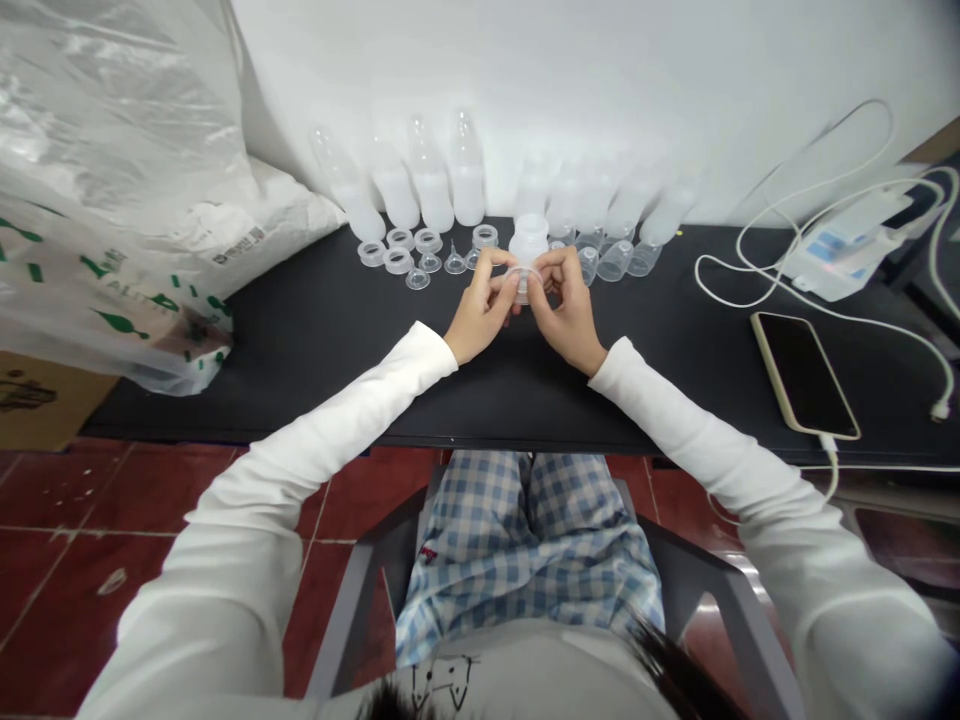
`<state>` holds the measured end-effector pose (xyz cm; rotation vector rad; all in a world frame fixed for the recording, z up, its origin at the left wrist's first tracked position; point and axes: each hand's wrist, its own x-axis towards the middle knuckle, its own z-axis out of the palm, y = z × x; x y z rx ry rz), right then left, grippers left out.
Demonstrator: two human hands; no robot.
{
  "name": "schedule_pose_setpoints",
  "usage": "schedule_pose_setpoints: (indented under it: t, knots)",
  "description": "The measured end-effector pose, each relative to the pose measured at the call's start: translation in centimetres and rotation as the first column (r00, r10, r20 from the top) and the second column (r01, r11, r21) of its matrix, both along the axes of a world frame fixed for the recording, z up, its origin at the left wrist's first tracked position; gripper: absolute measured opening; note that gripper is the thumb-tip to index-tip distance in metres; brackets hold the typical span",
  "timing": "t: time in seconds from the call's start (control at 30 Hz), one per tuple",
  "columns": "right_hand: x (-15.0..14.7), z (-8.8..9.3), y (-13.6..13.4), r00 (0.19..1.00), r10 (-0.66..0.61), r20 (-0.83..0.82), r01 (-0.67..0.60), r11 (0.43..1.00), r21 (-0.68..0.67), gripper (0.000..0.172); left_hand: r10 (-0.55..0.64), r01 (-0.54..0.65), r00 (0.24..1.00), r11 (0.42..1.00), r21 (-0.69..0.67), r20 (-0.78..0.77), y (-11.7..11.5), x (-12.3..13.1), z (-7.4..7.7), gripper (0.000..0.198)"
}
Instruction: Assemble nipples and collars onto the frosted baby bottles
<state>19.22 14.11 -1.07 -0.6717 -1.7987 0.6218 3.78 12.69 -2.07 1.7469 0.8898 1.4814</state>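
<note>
My left hand (pixel 481 308) and my right hand (pixel 568 305) meet over the black table (pixel 315 330), fingertips pinched on one small clear plastic ring part (pixel 523 279) held between them. Just behind it stands a white plastic bottle (pixel 529 238). To the left of my hands lie several clear rings and small clear nipples (pixel 420 258). A row of clear baby bottles (pixel 427 185) stands along the wall, with more bottles lying tipped at the right (pixel 626 245).
Large plastic bags (pixel 112 200) fill the table's left end, above a cardboard box (pixel 34 400). At the right lie a phone (pixel 806 375), white cables (pixel 825 310) and a white device (pixel 847 250). Below are my checked trousers and a chair.
</note>
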Motion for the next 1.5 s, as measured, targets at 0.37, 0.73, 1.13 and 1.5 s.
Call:
schedule_pose_setpoints:
  t: [0.37,0.73,1.13,1.5]
  knots:
    - [0.3,0.3,0.3,0.998,0.068,-0.016,-0.067,0.996,0.056,0.038,-0.045,0.046,0.999,0.997,0.068,-0.025,0.2,-0.7,0.0,0.044]
    - [-0.1,0.3,0.1,0.999,0.038,-0.039,-0.036,0.998,0.044,0.038,0.110,-0.100,0.991,0.987,0.123,-0.078,0.1,-0.4,-0.8,0.042]
    - [0.0,0.0,0.3,0.995,0.065,-0.075,-0.066,0.998,-0.004,0.039,-0.028,0.035,0.997,0.995,0.095,-0.071,0.6,-0.7,-1.0,0.048]
    - [-0.1,0.1,-0.1,0.998,0.041,-0.046,-0.041,0.999,-0.005,0.041,0.055,-0.048,0.996,0.995,0.092,-0.069,0.5,-0.7,-0.9,0.045]
